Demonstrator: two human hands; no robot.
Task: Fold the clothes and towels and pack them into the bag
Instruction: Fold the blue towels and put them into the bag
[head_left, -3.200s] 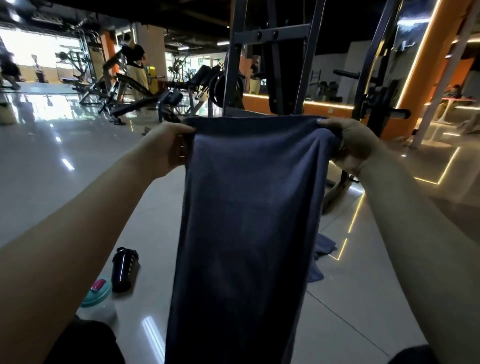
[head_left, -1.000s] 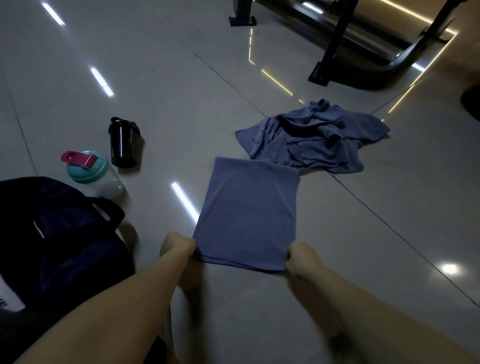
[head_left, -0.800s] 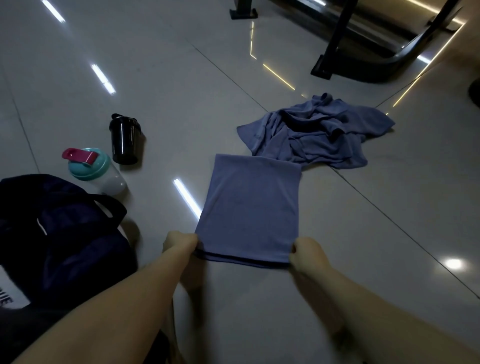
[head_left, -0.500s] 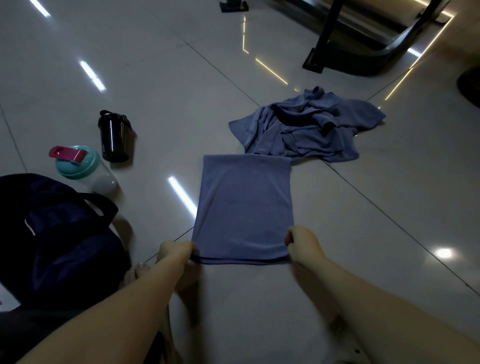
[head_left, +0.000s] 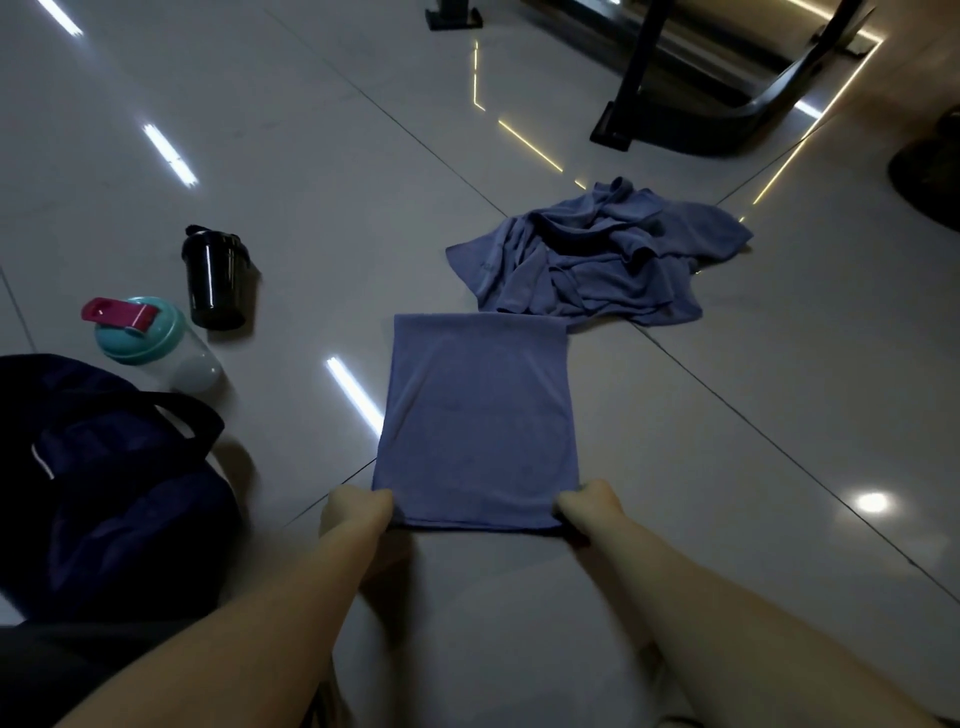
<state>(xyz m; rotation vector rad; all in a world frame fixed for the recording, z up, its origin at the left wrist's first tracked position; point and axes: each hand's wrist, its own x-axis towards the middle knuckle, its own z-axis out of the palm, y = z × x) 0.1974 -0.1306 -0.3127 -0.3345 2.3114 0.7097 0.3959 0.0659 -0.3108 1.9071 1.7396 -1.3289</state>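
Shows a folded towel (head_left: 478, 415) in plain slate blue. Repeats the same blue in the crumpled cloth (head_left: 597, 260), darker in its creases. Gives the bag (head_left: 114, 493) a deep navy with one thin white stripe. Pairs a glossy black shaker cup (head_left: 213, 280) with a bottle (head_left: 150, 343): teal lid, magenta-pink flip cap, cloudy clear body. Lays pale grey tiles over the floor (head_left: 311, 182), crossed by thin dark joints, white light streaks and narrow yellow lines. Renders the machine frame (head_left: 636, 67) black.

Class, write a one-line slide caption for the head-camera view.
The left hand and right hand pinch the near corners of a folded blue towel; crumpled cloth beyond, bag at left.
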